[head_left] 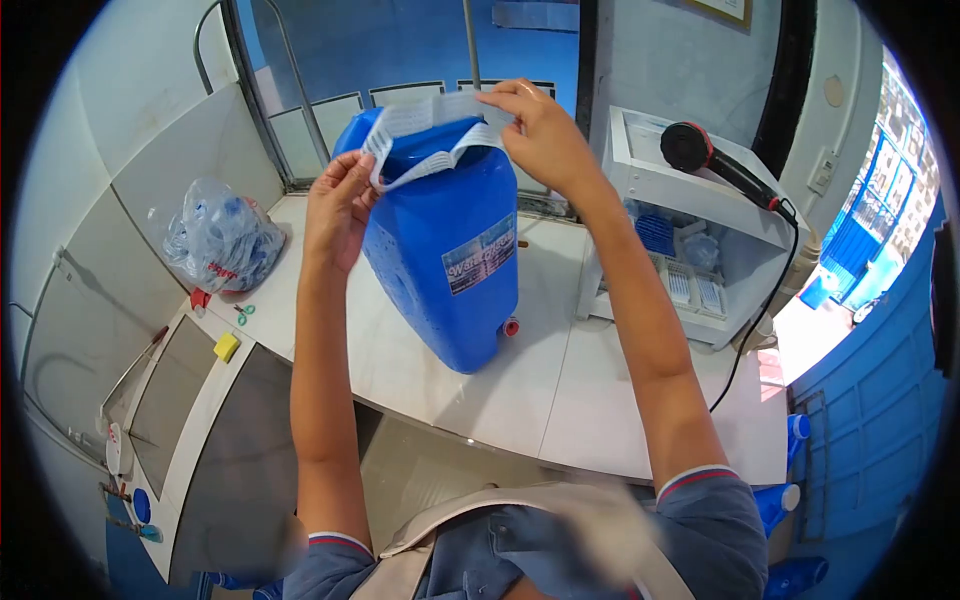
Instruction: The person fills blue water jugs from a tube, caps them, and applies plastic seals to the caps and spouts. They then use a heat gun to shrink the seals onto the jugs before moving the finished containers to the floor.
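A tall blue container (425,260) with a printed label (480,255) on its side stands upright on the white counter. Around its top runs a loose loop of white printed strip (430,168). My left hand (340,205) pinches the strip at the left of the container's top. At the upper right, my right hand (540,135) has its fingertips pressed on the strip's other side. Low on the container, a small red fitting (511,327) sticks out near the counter.
On the right stands a white shelf unit (640,180) with a black and red heat gun (720,165) on top, its cord hanging down. A plastic bag (225,240), green scissors (243,314) and a yellow sponge (227,347) lie at left. Blue containers (775,505) stand at lower right.
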`<state>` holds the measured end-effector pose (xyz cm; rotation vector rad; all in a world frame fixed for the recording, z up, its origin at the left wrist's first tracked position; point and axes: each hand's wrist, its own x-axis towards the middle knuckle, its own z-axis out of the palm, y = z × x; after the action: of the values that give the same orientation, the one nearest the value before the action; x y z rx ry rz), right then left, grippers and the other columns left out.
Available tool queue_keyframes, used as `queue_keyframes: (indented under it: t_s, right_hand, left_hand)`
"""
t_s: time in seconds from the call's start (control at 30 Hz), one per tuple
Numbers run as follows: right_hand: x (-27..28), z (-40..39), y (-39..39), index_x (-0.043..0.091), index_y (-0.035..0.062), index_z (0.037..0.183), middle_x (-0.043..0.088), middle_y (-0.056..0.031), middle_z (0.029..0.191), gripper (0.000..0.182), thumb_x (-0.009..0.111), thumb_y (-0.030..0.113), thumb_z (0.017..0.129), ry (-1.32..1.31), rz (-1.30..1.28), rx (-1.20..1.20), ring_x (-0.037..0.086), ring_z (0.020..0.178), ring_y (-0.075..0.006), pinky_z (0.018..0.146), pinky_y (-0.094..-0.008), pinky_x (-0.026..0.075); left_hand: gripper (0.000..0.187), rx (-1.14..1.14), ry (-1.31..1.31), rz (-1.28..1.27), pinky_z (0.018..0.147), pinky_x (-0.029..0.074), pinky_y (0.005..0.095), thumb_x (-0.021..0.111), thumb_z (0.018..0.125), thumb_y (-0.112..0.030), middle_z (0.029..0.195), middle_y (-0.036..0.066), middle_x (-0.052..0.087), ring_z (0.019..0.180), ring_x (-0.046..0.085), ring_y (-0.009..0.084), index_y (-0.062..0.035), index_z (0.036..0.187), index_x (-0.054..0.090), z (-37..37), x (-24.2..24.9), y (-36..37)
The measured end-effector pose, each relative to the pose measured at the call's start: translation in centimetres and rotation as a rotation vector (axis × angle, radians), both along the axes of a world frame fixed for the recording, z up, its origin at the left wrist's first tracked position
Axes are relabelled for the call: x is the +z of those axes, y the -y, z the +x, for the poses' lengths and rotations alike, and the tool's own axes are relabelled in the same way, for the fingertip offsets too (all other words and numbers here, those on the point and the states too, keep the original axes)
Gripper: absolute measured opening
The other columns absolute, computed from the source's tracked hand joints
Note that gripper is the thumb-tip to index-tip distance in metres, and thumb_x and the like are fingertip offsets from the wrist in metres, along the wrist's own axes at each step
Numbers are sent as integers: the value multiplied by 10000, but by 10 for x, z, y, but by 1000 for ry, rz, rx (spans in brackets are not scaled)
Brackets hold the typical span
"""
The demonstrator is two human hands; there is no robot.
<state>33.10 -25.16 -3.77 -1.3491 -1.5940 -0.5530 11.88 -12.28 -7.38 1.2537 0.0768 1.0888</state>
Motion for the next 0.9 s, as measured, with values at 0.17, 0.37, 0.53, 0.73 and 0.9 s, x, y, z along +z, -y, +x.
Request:
queue_keyframes:
  t_s: [0.17, 0.37, 0.53, 0.73, 0.9]
  right_hand:
    - [26, -20, 43, 625, 45, 1084, 571, -111, 1116, 407, 423, -20, 736, -184, -155, 34, 566, 967, -268, 857, -338, 447]
    - [-1, 8, -17, 572, 80, 1177, 523, -75, 1181, 454, 412, -10, 762, -30, -146, 55, 537, 889, -196, 816, -299, 430]
    - [11, 15, -35, 557, 64, 1193, 496, -87, 1247, 440, 414, -4, 782, -143, -278, 136, 532, 988, -213, 892, -293, 410]
    - [12, 13, -48, 530, 76, 1240, 498, -108, 1280, 417, 418, 67, 838, -304, -413, 228, 493, 1138, -219, 957, -309, 382]
    - [10, 7, -61, 466, 65, 1298, 500, -142, 1270, 413, 409, 154, 898, -526, -415, 343, 492, 1149, -224, 969, -322, 379]
  left_hand:
    - [130, -37, 51, -12, 693, 499, 208, 593, 875, -122, 886, 30, 611, 753, 589, 83, -44, 972, 557, -3, 8, 35]
    - [127, 78, 12, 34, 677, 479, 195, 591, 878, -127, 849, 21, 604, 735, 568, 74, -29, 957, 574, 10, 1, 1]
    - [162, 326, -90, 205, 726, 447, 195, 584, 881, -119, 880, 28, 590, 780, 540, 79, -4, 994, 574, 17, -11, -15]
    - [318, 586, -65, 494, 901, 410, 288, 493, 924, -111, 1149, 113, 560, 1044, 528, 183, -20, 1228, 510, 29, -15, -6]
    - [315, 820, -126, 530, 780, 457, 273, 458, 938, -102, 1009, 160, 642, 906, 602, 148, 5, 1228, 518, 37, -16, 18]
